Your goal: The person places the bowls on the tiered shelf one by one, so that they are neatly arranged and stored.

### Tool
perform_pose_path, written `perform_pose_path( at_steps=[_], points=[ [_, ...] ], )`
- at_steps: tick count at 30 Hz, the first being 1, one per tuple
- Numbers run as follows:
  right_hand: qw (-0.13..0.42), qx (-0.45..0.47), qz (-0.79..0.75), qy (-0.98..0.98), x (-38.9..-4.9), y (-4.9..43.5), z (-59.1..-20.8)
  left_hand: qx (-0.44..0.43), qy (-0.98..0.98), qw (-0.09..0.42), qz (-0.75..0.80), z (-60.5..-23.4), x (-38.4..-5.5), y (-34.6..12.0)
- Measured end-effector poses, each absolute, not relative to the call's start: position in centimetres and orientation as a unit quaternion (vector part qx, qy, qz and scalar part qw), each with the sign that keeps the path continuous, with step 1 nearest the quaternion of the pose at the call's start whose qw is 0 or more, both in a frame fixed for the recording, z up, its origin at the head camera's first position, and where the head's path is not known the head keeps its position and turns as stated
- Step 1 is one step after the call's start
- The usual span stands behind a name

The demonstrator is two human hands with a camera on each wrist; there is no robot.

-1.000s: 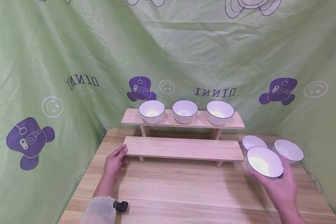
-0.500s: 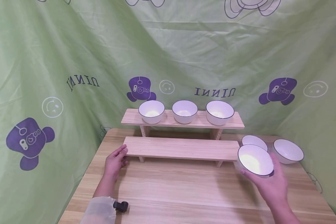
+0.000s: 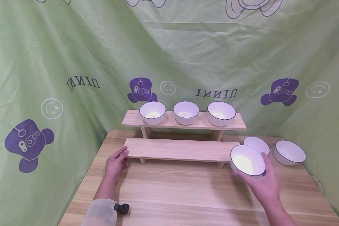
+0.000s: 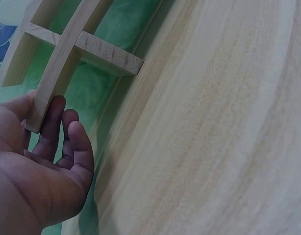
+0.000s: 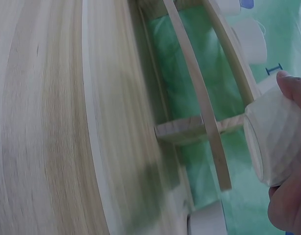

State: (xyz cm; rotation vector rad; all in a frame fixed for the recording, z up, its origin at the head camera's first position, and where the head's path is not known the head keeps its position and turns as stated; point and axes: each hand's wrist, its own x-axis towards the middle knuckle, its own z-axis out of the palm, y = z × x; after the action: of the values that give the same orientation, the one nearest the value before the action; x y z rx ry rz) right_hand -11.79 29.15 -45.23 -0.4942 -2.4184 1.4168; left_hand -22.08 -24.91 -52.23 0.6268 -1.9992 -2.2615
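Your head camera looks down on the wooden shelf from in front, farthest back; your left wrist camera faces its left end, tilted and close, the right wrist's its right; both show the counter before it.

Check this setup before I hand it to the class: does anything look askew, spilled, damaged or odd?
I see no spill or damage, and the three bowls on the upper shelf stand upright. One oddity: the lettering on the green curtain looks reversed, perhaps showing its back.
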Motion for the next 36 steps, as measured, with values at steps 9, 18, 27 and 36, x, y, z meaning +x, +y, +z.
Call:
perform_pose_path(
  at_steps=[9, 18, 27, 36],
  points=[
    [0.138, -0.15, 0.498, -0.843, -12.3, 27.3, -45.4, 0.199, -0.646, 0.023, -0.736, -52.3, -22.1, -25.1],
    [0.143, -0.126, 0.496, -0.847, -13.1, 25.7, -45.7, 0.202, -0.645, 0.031, -0.736, -52.4, -22.2, -25.0],
    [0.145, -0.094, 0.502, -0.847, -13.8, 24.1, -45.6, 0.194, -0.649, 0.028, -0.735, -52.5, -22.3, -25.1],
    [0.135, -0.079, 0.508, -0.847, -14.5, 22.9, -45.8, 0.197, -0.651, 0.034, -0.732, -52.7, -22.4, -25.1]
  ],
)
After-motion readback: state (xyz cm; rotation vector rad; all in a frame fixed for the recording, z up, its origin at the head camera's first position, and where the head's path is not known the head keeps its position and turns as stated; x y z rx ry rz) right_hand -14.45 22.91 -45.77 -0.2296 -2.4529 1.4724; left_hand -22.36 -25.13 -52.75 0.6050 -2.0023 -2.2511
